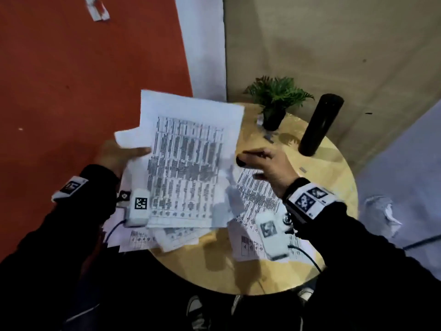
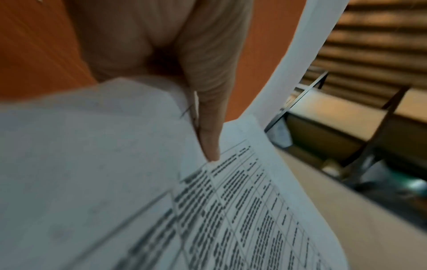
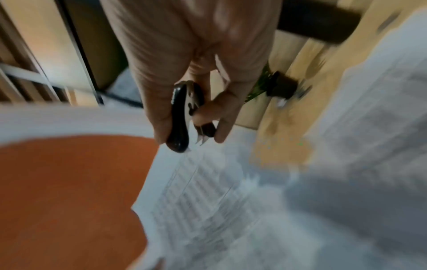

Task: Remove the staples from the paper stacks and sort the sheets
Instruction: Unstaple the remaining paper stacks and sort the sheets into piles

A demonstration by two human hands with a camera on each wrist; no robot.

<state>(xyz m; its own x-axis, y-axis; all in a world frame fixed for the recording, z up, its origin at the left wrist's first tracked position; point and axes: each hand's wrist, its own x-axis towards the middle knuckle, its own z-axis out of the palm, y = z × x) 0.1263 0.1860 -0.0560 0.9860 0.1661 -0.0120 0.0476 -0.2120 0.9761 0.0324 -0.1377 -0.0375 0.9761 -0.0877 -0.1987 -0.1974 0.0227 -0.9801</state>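
Left hand (image 1: pixel 119 152) pinching the lifted paper stack (image 1: pixel 188 161) – right hand (image 1: pixel 269 168) clasping the staple remover (image 3: pixel 182 117); one-edge grip risking sheets slipping onto the bench (image 1: pixel 214 266).

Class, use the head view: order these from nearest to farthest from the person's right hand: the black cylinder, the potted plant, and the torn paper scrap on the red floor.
1. black cylinder, beyond the right hand, on its right.
2. potted plant, at the table's far edge.
3. torn paper scrap, far left on the red floor.
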